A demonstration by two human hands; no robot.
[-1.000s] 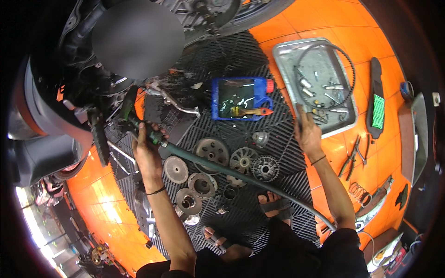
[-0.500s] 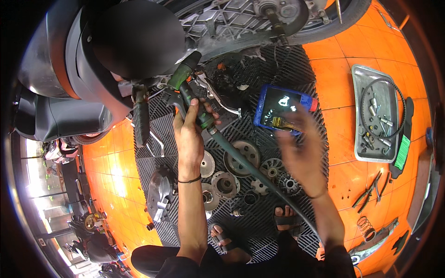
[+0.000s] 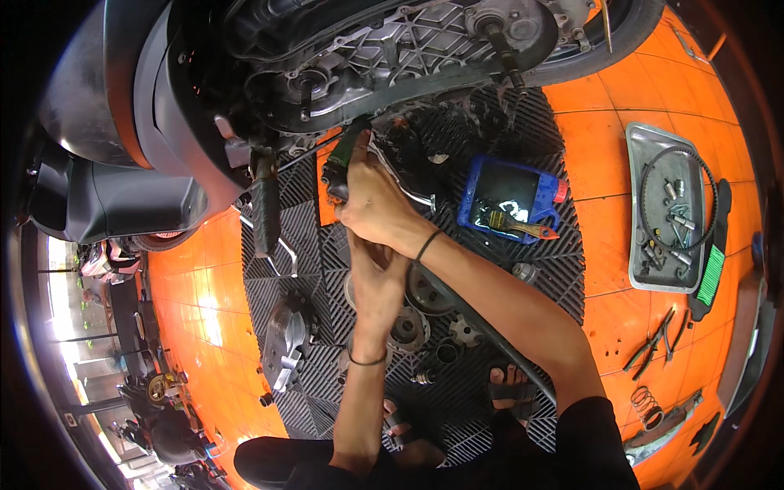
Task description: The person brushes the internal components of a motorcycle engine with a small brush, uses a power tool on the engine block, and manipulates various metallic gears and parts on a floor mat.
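My right hand [image 3: 374, 194] reaches across my left and closes over a green and black hose spray gun [image 3: 341, 153], one finger stretched along its head. Just below, my left hand [image 3: 377, 282] wraps the gun's lower part; its fingertips are partly hidden behind the right hand. From there a dark hose [image 3: 498, 341] runs down to the right under my right forearm. The gun's head lies close below the scooter's open engine case [image 3: 392, 53], where two bare shafts stick out.
A blue cut-open jerrycan [image 3: 482, 184] holds dark liquid, with a paintbrush [image 3: 523, 225] across it. Round gear parts [image 3: 408, 328] lie on the black mat [image 3: 327, 302]. At right are a metal tray [image 3: 645, 273] with a belt and sockets, pliers [image 3: 651, 347] and a spring [image 3: 648, 408].
My right hand has moved left from beside the jerrycan onto the spray gun. My left hand has shifted slightly down and right. The view has tilted, showing more of the engine case.
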